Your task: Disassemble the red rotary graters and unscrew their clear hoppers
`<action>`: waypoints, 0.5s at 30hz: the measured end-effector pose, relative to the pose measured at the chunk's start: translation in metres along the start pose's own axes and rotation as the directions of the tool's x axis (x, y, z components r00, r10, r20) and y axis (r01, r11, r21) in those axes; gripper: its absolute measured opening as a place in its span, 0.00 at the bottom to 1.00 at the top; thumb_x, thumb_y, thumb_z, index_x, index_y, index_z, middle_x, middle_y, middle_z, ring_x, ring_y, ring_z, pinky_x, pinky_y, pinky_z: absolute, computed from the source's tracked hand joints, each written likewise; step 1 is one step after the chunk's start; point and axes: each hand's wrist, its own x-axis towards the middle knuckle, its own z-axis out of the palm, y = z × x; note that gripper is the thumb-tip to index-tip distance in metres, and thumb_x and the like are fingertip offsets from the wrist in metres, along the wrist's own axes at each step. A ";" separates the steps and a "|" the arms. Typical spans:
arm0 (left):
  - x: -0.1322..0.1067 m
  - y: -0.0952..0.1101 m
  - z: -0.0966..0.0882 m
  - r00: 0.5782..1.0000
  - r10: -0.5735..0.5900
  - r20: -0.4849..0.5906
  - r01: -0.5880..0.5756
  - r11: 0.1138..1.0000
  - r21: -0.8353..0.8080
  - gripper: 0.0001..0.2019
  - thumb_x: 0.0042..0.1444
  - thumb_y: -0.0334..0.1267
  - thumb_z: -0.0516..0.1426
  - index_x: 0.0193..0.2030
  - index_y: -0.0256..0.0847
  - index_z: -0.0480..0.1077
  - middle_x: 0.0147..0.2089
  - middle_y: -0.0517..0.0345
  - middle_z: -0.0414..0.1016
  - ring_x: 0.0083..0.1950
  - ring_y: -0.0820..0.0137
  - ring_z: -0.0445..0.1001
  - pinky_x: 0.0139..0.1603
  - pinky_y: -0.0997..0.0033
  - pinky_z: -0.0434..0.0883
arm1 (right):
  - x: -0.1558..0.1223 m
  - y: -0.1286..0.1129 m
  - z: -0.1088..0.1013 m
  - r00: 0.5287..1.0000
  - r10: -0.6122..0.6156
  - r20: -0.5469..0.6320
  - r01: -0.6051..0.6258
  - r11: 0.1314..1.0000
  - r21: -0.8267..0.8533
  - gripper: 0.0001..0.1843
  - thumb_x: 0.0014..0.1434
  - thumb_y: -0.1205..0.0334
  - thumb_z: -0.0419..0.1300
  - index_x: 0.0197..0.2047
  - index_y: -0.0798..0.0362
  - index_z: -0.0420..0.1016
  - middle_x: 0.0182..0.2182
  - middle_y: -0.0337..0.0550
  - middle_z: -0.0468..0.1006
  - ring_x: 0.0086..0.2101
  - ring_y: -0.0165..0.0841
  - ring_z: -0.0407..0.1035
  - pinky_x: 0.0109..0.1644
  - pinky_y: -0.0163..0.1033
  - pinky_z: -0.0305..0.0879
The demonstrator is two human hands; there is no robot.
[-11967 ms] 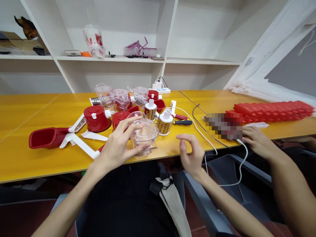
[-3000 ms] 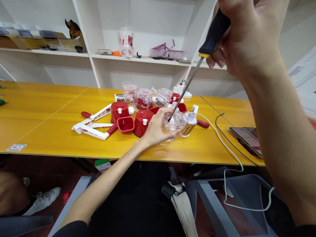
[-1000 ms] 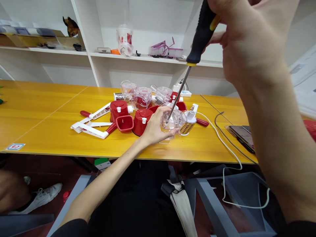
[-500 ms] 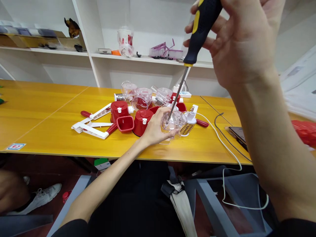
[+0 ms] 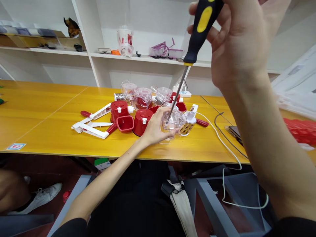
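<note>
My left hand (image 5: 154, 127) is wrapped round a clear plastic housing (image 5: 174, 122) standing on the yellow table (image 5: 49, 131). My right hand (image 5: 237, 42) is raised close to the camera and grips the black-and-yellow handle of a screwdriver (image 5: 197, 33). The screwdriver's long metal shaft slants down and its tip reaches inside the clear housing. A perforated metal grater drum (image 5: 187, 126) lies just right of the housing.
Red cup-shaped parts (image 5: 142, 121), white handles (image 5: 91, 129) and more clear housings (image 5: 143, 97) are heaped behind my left hand. A white cable (image 5: 222, 138) runs off the table edge. A phone (image 5: 234, 131) and red trays (image 5: 301, 130) lie at right. Shelves (image 5: 138, 58) stand behind.
My right hand has turned the screwdriver handle, so its yellow stripe now faces the camera. The left hand and the clear housing stay in place. The view has shifted slightly left.
</note>
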 end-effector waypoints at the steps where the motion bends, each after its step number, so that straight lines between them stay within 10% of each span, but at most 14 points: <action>1: 0.000 -0.001 -0.001 1.000 -0.001 0.009 0.001 1.000 0.002 0.29 0.53 0.56 0.64 0.56 0.45 0.62 0.60 0.47 0.71 0.63 0.55 0.72 0.64 0.46 0.70 | -0.001 -0.002 0.002 0.999 0.035 -0.003 -0.035 0.999 0.026 0.08 0.61 0.61 0.54 0.41 0.51 0.58 0.32 0.30 0.73 0.33 0.21 0.74 0.33 0.29 0.70; 6: 0.002 0.004 -0.009 0.997 0.040 0.062 -0.042 0.999 0.032 0.34 0.55 0.58 0.64 0.62 0.44 0.60 0.65 0.43 0.68 0.68 0.54 0.68 0.68 0.44 0.67 | -0.001 0.002 0.005 0.991 0.124 -0.044 -0.124 0.992 0.008 0.08 0.64 0.60 0.49 0.46 0.51 0.58 0.34 0.31 0.76 0.36 0.25 0.77 0.33 0.32 0.73; 11: -0.010 0.074 -0.024 0.958 0.016 -0.288 -0.029 0.999 -0.044 0.13 0.69 0.49 0.53 0.49 0.43 0.71 0.52 0.51 0.77 0.57 0.63 0.75 0.62 0.52 0.73 | -0.002 0.001 0.007 0.991 0.052 -0.127 -0.058 0.997 -0.043 0.14 0.52 0.57 0.61 0.36 0.52 0.60 0.26 0.26 0.70 0.32 0.22 0.75 0.32 0.31 0.73; 15: -0.054 0.168 -0.038 0.989 -0.116 0.088 0.129 0.979 -0.160 0.26 0.74 0.50 0.38 0.43 0.50 0.76 0.38 0.56 0.79 0.42 0.67 0.80 0.44 0.63 0.81 | -0.003 -0.008 0.010 0.980 0.107 -0.165 -0.115 0.992 -0.040 0.09 0.53 0.63 0.54 0.30 0.53 0.53 0.24 0.27 0.68 0.31 0.22 0.76 0.30 0.28 0.72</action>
